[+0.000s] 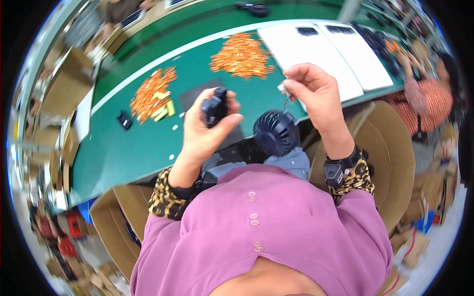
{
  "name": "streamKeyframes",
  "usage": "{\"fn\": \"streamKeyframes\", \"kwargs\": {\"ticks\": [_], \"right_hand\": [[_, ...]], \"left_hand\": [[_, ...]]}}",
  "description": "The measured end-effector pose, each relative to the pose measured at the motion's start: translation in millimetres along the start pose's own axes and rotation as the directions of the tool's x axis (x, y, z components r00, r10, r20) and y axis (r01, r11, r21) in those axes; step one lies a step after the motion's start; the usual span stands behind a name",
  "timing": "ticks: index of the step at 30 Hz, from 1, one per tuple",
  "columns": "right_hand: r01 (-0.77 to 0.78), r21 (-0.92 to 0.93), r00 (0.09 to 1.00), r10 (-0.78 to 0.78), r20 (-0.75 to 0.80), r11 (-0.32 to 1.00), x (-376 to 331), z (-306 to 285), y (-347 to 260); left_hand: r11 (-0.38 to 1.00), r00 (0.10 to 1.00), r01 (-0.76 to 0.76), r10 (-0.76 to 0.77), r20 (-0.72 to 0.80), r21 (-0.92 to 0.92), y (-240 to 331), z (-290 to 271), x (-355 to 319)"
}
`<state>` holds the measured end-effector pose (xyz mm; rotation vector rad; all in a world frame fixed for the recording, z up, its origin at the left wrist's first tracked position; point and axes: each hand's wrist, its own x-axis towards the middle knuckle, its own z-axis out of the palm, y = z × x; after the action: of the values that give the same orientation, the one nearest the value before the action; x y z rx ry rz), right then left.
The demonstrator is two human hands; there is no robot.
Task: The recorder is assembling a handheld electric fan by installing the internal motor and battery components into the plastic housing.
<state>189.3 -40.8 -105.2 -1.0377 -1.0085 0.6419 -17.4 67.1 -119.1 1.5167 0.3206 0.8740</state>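
Observation:
A dark navy plastic part [214, 107] lies in my left hand [200, 130], with the thumb and fingers closed around it above the table's near edge. My right hand [316, 93] pinches a small white piece [282, 88] between thumb and fingertips; it looks like a wire connector. Just below that hand is a round dark blue fan head [275, 132] with a slatted cage, over my lap. A thin wire [286, 102] runs between the fan head and the pinching fingers. Whether the fan head rests on my leg or hangs, I cannot tell.
Two piles of orange strip-like pieces [242, 55] lie on the green table [118, 153], the left one with yellow-green cylinders [161, 113]. White boards [301, 54] holding dark parts are at the right. Cardboard boxes [390, 153] flank me. A co-worker [424, 98] sits at far right.

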Motion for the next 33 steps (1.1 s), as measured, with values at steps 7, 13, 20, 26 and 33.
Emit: {"fn": "streamKeyframes", "kwargs": {"ticks": [7,13,20,26,33], "right_hand": [[-0.105,0.112,0.946,0.065,0.318,0.988,30,123,19],[-0.158,0.153,0.9,0.078,0.43,0.976,48,190,52],[-0.086,0.071,0.888,0.044,0.457,0.994,65,222,97],[-0.009,-0.206,0.923,0.088,0.375,0.978,126,207,171],[-0.178,-0.361,0.893,0.304,0.332,0.915,146,203,249]], "left_hand": [[0.997,0.969,-0.078,0.082,-0.231,0.027,18,-45,-28],[0.982,0.845,-0.187,0.168,-0.507,0.014,1,-91,-44],[0.969,0.836,-0.138,0.002,-0.549,-0.206,-9,-127,-50],[0.969,0.777,-0.056,-0.11,-0.62,-0.242,-35,-151,-50],[0.985,0.734,-0.048,-0.077,-0.674,-0.165,-46,-156,-44]]}}
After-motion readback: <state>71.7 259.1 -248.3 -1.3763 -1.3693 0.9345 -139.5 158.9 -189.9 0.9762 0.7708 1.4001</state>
